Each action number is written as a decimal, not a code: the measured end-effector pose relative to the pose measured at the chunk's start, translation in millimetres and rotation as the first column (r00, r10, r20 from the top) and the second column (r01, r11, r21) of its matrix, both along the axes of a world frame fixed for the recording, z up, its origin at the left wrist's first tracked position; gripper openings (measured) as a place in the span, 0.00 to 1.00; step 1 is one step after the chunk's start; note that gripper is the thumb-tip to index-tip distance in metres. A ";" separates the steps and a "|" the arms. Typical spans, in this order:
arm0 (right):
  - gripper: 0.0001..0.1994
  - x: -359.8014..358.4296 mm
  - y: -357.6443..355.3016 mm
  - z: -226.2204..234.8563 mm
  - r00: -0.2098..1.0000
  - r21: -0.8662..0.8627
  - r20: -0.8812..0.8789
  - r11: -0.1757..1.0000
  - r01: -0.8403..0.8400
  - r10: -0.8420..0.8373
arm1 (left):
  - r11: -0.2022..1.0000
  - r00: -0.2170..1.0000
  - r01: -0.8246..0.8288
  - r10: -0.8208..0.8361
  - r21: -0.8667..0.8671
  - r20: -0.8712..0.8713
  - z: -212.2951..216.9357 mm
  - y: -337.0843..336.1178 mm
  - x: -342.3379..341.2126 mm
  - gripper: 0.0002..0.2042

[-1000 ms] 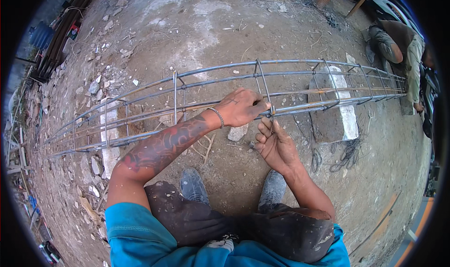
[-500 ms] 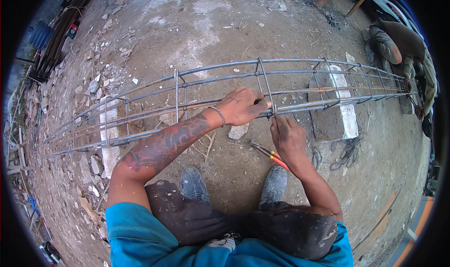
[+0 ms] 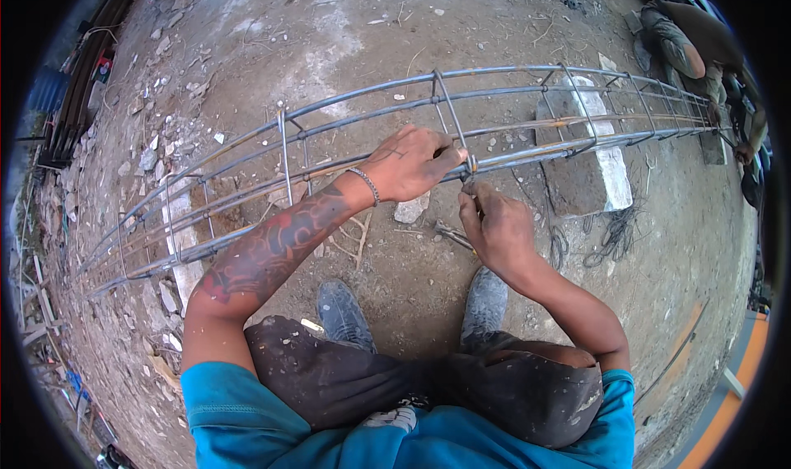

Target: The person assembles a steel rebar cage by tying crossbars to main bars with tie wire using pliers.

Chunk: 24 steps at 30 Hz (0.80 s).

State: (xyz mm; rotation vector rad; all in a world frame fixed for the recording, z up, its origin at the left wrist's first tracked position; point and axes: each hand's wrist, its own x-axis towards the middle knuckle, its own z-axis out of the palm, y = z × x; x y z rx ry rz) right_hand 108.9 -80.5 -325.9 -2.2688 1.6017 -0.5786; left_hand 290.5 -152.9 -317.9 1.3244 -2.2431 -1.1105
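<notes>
A long cage of steel rebar (image 3: pixel 535 153) stretches across in front of me, with square stirrups spaced along its bars. My left hand (image 3: pixel 412 166) reaches over the near bars, its fingers curled and closed at a stirrup (image 3: pixel 447 106). Just below that joint is my right hand (image 3: pixel 501 228), thumb and fingers pinched together close under the bars. Anything between those fingertips is too small to make out. Pliers (image 3: pixel 451 235) lie on the ground, their handles hidden behind my right hand.
Pale blocks sit under the cage, one at right (image 3: pixel 608 160) and one at left (image 3: pixel 183 222). Loops of dark wire (image 3: pixel 611 242) lie beside the right block. Another person (image 3: pixel 700 40) bends at the cage's far right end. Rubble (image 3: pixel 148 157) litters the left ground.
The view has shifted, so the cage sits higher in it. My right fingertips have dropped slightly from the joint, and the right hand now covers the pliers' handles. My left hand stays at the stirrup.
</notes>
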 end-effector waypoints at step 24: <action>0.12 -24.6 8.2 -30.3 0.874 0.335 0.467 0.941 -0.035 -0.134 | 0.998 0.998 0.028 -0.030 -0.053 -0.050 -7.5 3.4 -3.8 0.23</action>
